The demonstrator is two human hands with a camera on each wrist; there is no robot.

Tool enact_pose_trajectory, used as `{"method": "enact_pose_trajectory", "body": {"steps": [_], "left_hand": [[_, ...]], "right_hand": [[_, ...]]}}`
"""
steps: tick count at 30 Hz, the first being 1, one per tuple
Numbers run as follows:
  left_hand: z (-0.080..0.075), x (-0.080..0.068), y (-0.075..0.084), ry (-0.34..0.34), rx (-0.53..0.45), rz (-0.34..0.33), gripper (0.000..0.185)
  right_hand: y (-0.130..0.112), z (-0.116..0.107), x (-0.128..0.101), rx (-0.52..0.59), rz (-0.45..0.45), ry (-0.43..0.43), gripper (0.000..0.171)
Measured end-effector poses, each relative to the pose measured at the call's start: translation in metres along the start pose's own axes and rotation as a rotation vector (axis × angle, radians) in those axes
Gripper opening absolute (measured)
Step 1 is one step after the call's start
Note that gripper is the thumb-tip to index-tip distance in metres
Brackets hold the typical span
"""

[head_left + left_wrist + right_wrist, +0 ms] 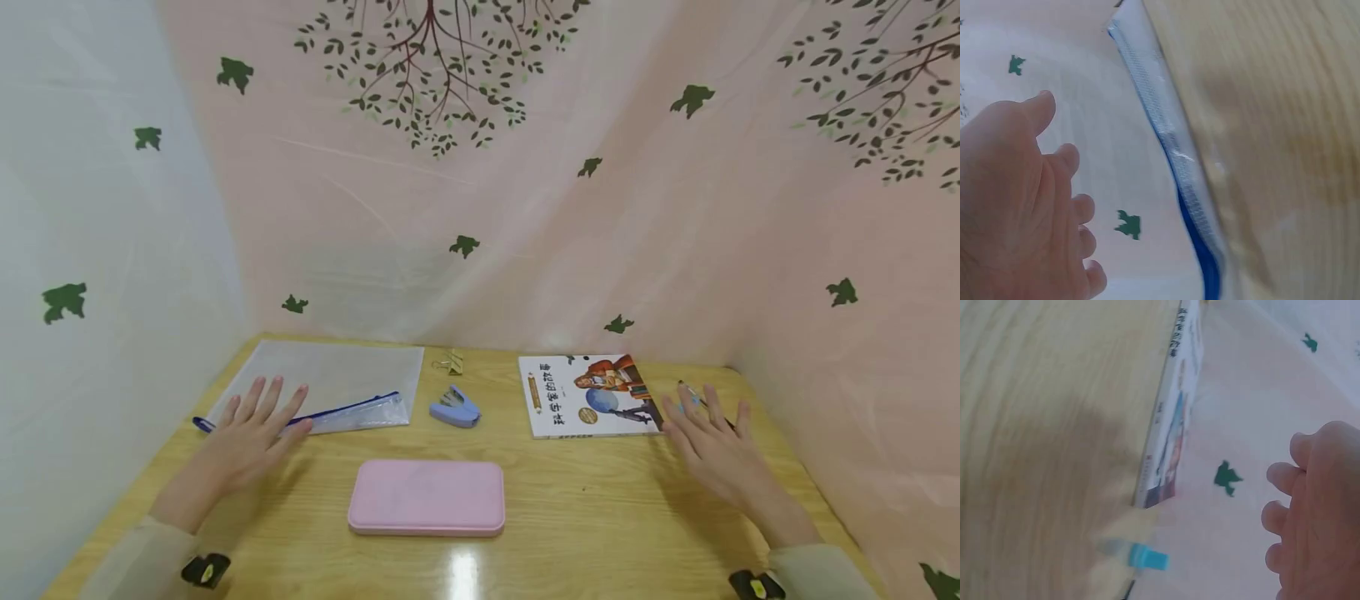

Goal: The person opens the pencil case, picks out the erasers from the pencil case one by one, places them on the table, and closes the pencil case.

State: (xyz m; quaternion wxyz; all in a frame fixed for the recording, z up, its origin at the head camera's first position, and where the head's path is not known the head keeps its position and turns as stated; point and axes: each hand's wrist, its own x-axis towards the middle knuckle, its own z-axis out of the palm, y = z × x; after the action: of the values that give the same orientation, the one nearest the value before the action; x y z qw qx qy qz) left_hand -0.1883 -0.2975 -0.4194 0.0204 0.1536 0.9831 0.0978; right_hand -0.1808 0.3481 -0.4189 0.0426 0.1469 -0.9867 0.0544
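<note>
My left hand (251, 437) hovers with straight, spread fingers over the near left part of a clear zip pouch (337, 375). The pouch has a blue zipper along its near edge and lies flat at the back left. On the other side, my right hand (712, 454) is held out with fingers spread, beside the right edge of a white illustrated book (555, 400). Beneath those fingers lies a dark, thin pen or pencil (682, 385), partly hidden. A small light-blue piece (1147, 557) shows near the book in the right wrist view. Neither hand holds anything.
Front and centre on the wooden table (570, 508) lies a pink pencil case (427, 497). Behind it are a small blue stapler-like tool (455, 408) and a gold binder clip (453, 362). A pale curtain (525, 275) with printed leaves and birds encloses the table.
</note>
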Motion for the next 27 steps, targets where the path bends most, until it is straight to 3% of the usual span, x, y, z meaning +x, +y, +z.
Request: {"method": "enact_pose_trajectory", "body": {"steps": [3,8,12,15,20,24,27], "left_hand": [[-0.007,-0.002,0.006,0.000,0.037,0.027,0.068],[-0.022,-0.004,0.022,0.025,0.013,0.058,0.066],[-0.027,-0.003,0.038,0.061,0.031,0.129,0.067],[-0.028,-0.003,0.050,0.113,0.100,0.200,0.072],[-0.016,-0.002,0.063,0.168,0.195,0.301,0.078],[0.001,0.000,0.069,0.136,0.160,0.346,0.078],[0.017,0.001,0.072,0.089,0.109,0.372,0.080]], "right_hand": [[-0.009,-0.007,0.001,-0.038,-0.026,0.021,0.058],[-0.032,-0.021,0.003,-0.028,-0.064,0.062,0.061],[-0.054,-0.025,0.001,0.011,-0.131,0.113,0.065],[-0.072,-0.022,0.000,0.016,-0.218,0.176,0.068],[-0.101,-0.008,0.000,0.020,-0.345,0.232,0.069],[-0.119,0.003,0.002,0.043,-0.388,0.185,0.070],[-0.131,0.012,0.002,0.119,-0.410,0.135,0.072]]}}
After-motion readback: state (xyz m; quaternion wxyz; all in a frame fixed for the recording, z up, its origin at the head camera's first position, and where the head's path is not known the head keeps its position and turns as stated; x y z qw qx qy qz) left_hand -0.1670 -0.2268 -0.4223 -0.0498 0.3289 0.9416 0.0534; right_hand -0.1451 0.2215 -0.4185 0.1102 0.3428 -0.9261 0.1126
